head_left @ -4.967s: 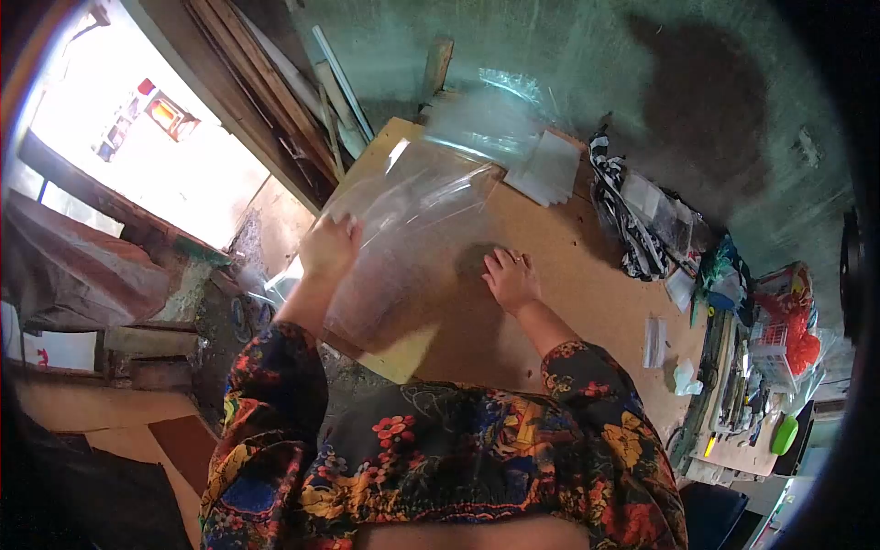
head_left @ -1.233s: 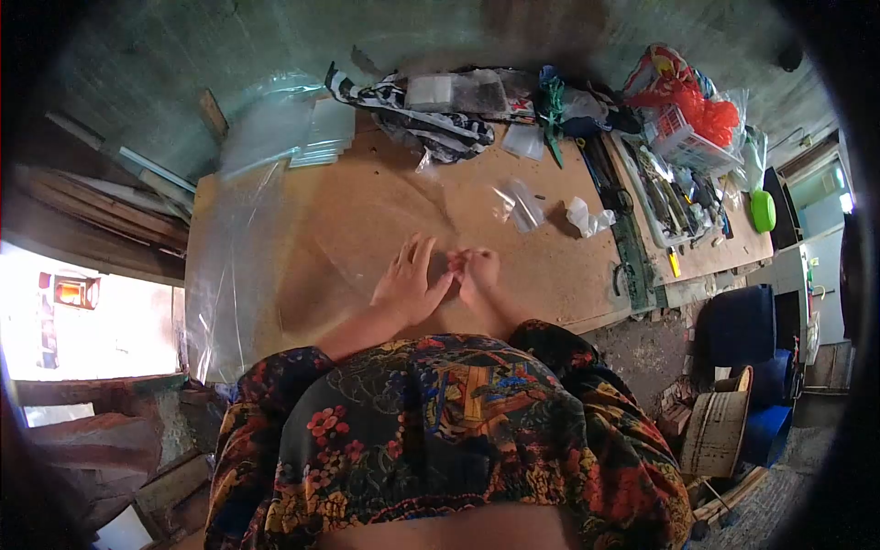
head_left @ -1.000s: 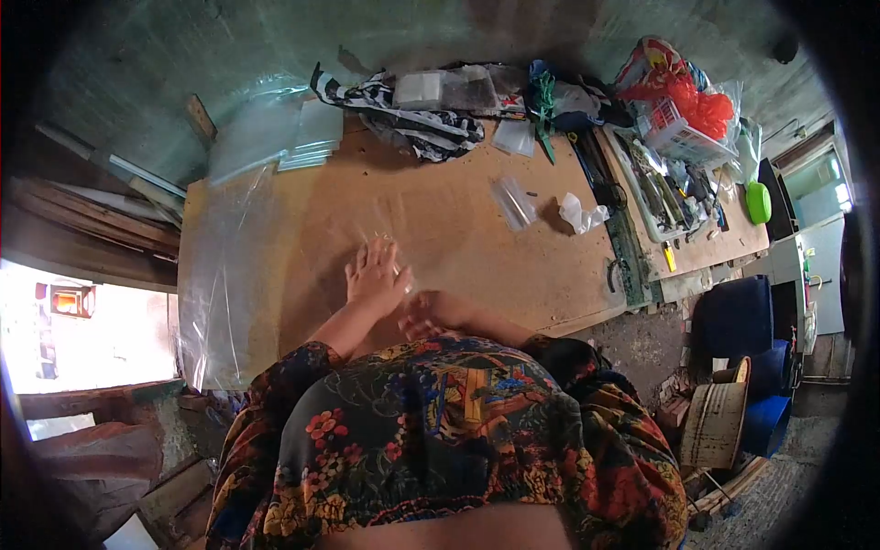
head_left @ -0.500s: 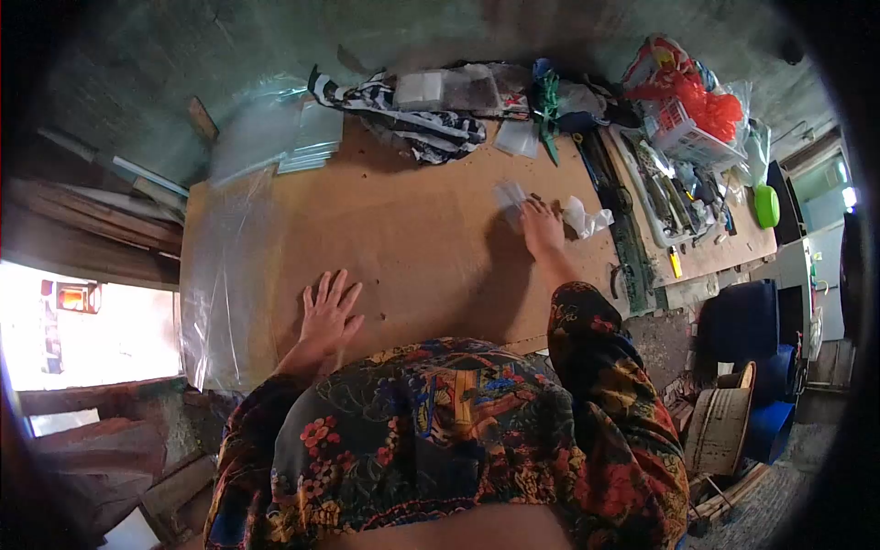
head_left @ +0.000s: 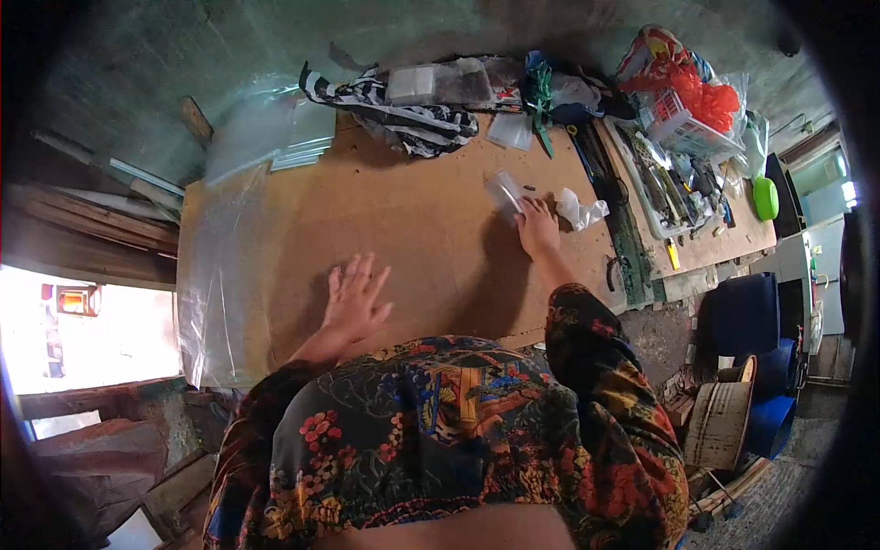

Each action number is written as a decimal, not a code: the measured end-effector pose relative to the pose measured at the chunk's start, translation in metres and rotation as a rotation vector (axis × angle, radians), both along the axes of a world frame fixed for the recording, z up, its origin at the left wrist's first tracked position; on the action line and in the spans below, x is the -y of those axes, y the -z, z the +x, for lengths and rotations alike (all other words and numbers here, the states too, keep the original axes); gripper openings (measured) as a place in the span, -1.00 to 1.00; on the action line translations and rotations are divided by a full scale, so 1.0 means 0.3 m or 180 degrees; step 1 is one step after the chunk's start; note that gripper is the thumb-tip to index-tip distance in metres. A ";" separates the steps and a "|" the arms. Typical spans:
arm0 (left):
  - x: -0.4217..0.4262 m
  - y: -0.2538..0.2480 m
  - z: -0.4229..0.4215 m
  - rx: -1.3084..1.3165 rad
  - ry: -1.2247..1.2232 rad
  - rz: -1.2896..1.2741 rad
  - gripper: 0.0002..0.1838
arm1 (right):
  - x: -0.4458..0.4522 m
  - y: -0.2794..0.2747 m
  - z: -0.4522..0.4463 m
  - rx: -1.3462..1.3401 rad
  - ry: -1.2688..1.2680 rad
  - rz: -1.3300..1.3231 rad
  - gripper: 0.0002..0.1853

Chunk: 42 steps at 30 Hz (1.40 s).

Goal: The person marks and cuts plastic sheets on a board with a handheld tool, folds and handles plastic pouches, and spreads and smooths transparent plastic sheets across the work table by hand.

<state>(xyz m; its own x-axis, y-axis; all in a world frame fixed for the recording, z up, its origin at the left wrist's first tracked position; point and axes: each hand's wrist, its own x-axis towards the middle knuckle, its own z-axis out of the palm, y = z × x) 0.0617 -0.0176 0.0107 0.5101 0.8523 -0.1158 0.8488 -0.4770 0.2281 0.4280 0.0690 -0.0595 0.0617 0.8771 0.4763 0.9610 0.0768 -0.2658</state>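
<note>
My right hand (head_left: 539, 229) lies palm down on the brown board (head_left: 412, 229), its fingers extended. Its fingertips are at the lower right edge of a small clear plastic piece (head_left: 503, 192); whether they press on it I cannot tell. Right beside that hand is a crumpled white plastic scrap (head_left: 580, 211), and a small dark bit (head_left: 530, 188) lies just beyond the fingers. My left hand (head_left: 356, 298) is over the near part of the board with spread fingers and nothing in it.
Clear plastic sheets (head_left: 307, 133) are stacked at the back left. Black-and-white striped cloth (head_left: 422, 128) lies along the back edge. To the right are a tray of tools (head_left: 669, 188), a white basket (head_left: 692, 133) with red plastic bags, and a yellow-handled cutter (head_left: 673, 254).
My left hand has shifted to the right and slightly away from me. My right hand has moved only a little, staying beside the clear plastic piece.
</note>
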 end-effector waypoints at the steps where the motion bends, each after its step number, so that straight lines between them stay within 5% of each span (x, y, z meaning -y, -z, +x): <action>1: 0.001 0.018 0.045 0.0006 0.0004 0.0007 -0.37 | 0.003 0.000 0.002 0.0030 -0.0029 -0.0100 -0.81; 5: 0.010 0.065 0.114 -0.0100 0.0025 -0.0028 -0.37 | -0.006 -0.031 0.011 -0.0433 0.0457 -0.0753 -0.83; 8: 0.011 0.060 0.108 -0.0146 0.0087 0.0049 -0.36 | -0.018 -0.082 0.020 -0.1615 0.0810 -0.0650 -0.87; 12: 0.011 0.033 0.122 -0.0093 -0.0007 -0.0088 -0.35 | -0.033 -0.145 0.035 -0.2661 0.0519 -0.0818 -0.86; 14: -0.023 0.023 0.151 0.0379 -0.0201 0.0024 -0.34 | 0.043 -0.319 -0.027 -0.4852 -0.0111 -0.1498 -0.82; 16: -0.069 -0.005 0.208 0.0852 -0.0412 0.0107 -0.33 | 0.084 -0.361 -0.028 -0.4868 -0.0439 -0.1856 -0.81; 18: -0.129 -0.057 0.291 0.2923 -0.1030 -0.1323 -0.32 | 0.115 -0.375 -0.045 -0.5511 -0.1424 -0.2809 -0.83; 19: -0.151 -0.074 0.328 0.2918 -0.1049 -0.1324 -0.32 | 0.126 -0.363 -0.059 -0.5516 -0.1429 -0.2828 -0.83; 21: -0.181 -0.094 0.388 0.4010 -0.1680 -0.3278 -0.33 | 0.145 -0.327 -0.094 -0.5482 -0.1805 -0.3190 -0.89; 26: -0.140 -0.041 0.429 0.3710 -0.1404 -0.3970 -0.58 | 0.205 -0.268 -0.147 -0.5571 -0.1704 -0.3439 -0.94; 32: -0.124 -0.010 0.371 0.3853 -0.2113 -0.3316 -0.83 | 0.118 -0.153 -0.087 -0.3849 -0.1559 -0.2726 -0.84; 34: -0.125 -0.005 0.341 0.3869 -0.2239 -0.3038 -0.85 | 0.078 -0.155 -0.053 -0.0879 -0.1477 -0.0813 -0.75; 37: -0.120 -0.027 0.301 0.3564 -0.2707 -0.2317 -0.89 | 0.055 -0.123 -0.025 0.0238 -0.1067 -0.1016 -0.63; 41: -0.119 0.056 0.238 0.3222 -0.2612 -0.2254 -0.89 | -0.042 -0.025 0.059 0.0357 -0.0958 -0.1065 -0.63; 42: -0.100 0.016 0.261 0.3849 -0.2879 -0.2327 -0.91 | -0.059 -0.034 0.066 0.0359 -0.1001 -0.1063 -0.63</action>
